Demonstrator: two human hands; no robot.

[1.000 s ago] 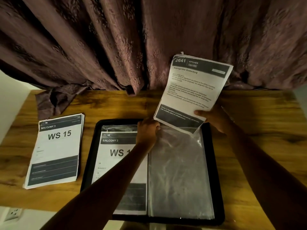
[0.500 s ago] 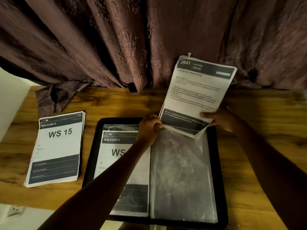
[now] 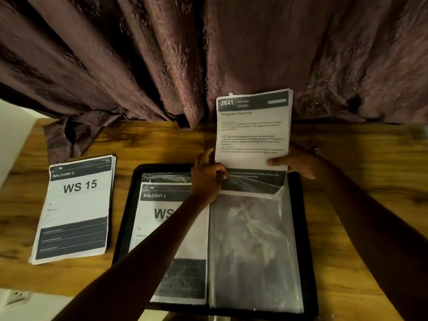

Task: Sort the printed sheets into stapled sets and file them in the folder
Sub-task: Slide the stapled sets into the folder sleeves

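Hands are feeding the stapled set [image 3: 252,135] into the folder [image 3: 308,228] sleeve [image 3: 252,251], left hand [image 3: 208,177] pinching its mouth, right hand [image 3: 298,162] gripping paper, needing a straight push down.

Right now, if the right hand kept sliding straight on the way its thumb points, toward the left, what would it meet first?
Most likely the left hand, which pinches the open edge of the clear sleeve. The right hand grips the Kitchen set at about the same level, though depth is hard to judge from the head view.

Both forearms reach forward. The left hand [image 3: 207,176] pinches with curled fingers. The right hand [image 3: 298,162] grips, thumb on top.
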